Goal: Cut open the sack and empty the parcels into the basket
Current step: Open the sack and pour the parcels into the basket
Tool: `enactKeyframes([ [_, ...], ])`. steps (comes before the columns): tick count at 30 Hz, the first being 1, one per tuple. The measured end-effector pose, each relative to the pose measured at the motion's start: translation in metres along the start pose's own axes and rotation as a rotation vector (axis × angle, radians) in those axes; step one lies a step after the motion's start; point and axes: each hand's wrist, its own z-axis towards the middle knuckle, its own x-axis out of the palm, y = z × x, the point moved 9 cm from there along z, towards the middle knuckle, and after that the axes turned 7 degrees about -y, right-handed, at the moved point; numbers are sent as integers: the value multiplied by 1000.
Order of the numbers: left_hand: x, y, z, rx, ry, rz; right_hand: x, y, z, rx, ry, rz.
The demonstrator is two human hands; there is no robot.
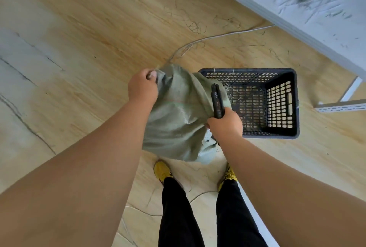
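Sack [178, 114], green woven, held up at frame centre, above the floor [79, 29] and just left of the basket [281, 104]; its right side overlaps the basket's left rim.

Left hand [141, 88]: grip closed, fingers curled round a bunched corner of the sack, upper centre.

Right hand [225, 124]: grip closed, holding both the sack's lower right edge and a black cutter [216, 101], which points up-frame. Blade not discernible.

Basket: dark, perforated; only loose fibres seen on its bottom. No parcels visible in it.

Status, as judged: emptying not done. Frayed edge near the right hand suggests a cut or open end, but cannot confirm. Sack looks slack; contents hidden, so parcels inside unconfirmed.

Remaining: tip open end over basket, shake parcels out.

Loose threads and a pale cord lie on floor, upper centre.
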Motion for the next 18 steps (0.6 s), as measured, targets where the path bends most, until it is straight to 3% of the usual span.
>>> enactKeyframes([
  [4,-72,-24,-20,-40,-420,-349,-15,20,-23,-65,-101,135],
  [5,-81,-36,-25,1,-432,-414,-21,28,-30,-103,-134,170],
  [8,-86,-79,-39,109,-274,-366,-35,41,-40,-112,-118,199],
  [11,-122,-98,-43,113,-430,-417,-50,34,-39,19,-91,255],
  [15,-133,-120,-45,134,-329,-352,-63,18,-42,224,-59,404],
  [18,-155,-135,-57,156,-455,-451,-74,18,-41,253,-63,481],
])
